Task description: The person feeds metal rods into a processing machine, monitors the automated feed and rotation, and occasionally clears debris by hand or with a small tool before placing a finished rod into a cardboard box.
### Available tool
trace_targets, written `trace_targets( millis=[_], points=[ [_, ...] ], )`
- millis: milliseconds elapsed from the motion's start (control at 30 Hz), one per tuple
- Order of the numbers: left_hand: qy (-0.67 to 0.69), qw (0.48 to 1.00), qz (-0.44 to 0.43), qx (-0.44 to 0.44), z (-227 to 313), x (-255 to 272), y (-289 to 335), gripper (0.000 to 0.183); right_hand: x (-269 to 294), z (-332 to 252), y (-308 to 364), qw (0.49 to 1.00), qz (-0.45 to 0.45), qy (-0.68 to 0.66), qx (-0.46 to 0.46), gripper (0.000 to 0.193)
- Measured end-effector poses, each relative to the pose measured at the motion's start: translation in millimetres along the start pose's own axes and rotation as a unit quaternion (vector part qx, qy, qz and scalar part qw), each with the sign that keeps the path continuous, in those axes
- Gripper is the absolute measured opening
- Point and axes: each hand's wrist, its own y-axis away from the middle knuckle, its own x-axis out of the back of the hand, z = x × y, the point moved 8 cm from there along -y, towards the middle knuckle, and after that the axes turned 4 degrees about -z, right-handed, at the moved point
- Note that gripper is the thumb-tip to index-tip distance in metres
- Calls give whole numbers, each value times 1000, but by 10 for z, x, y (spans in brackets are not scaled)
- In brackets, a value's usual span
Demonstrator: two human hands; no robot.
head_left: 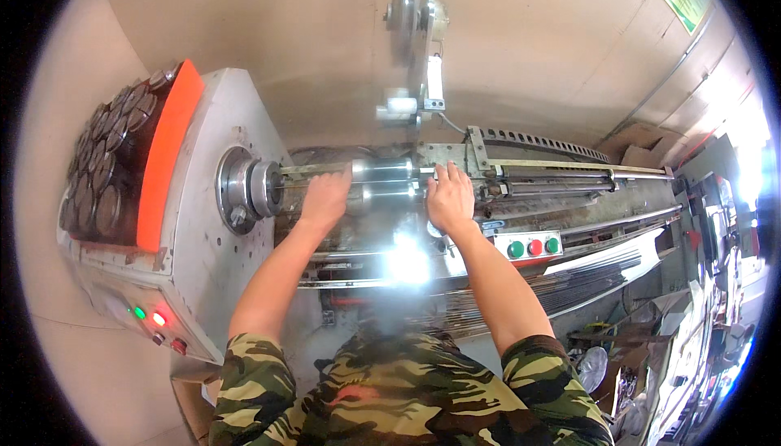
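A shiny metal cylinder [389,181] lies horizontally on a long machine, lined up with a round steel chuck [244,190] on the grey housing at the left. My left hand [325,199] grips the cylinder's left end, close to the chuck. My right hand [450,195] lies over its right end, fingers curled on top, where thin steel rods [569,177] run off to the right. Both forearms come up from the lower edge, with camouflage sleeves at the bottom.
An orange-edged rack of round metal discs [114,169] sits on the housing's left. Green and red lamps and buttons [154,320] are on its front corner. A box with green and red buttons [533,247] sits right of my right hand. A pulley wheel [404,2] hangs above. Clutter fills the far right.
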Motion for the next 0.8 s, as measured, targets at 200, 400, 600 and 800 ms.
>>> trace_targets(
  millis=[200,400,600,800],
  points=[
    [1,1000,-3,2,77,-27,-61,54,-64,190,-39,996,73,-47,-8,41],
    [9,1000,-6,2,140,-73,-121,56,-168,395,-85,993,114,-39,14,40],
    [0,1000,-28,11,200,-112,-153,58,-59,357,-27,993,115,-22,18,40],
    [20,999,-31,-8,319,-90,-192,59,-135,556,-77,997,77,-22,7,43]
  ],
)
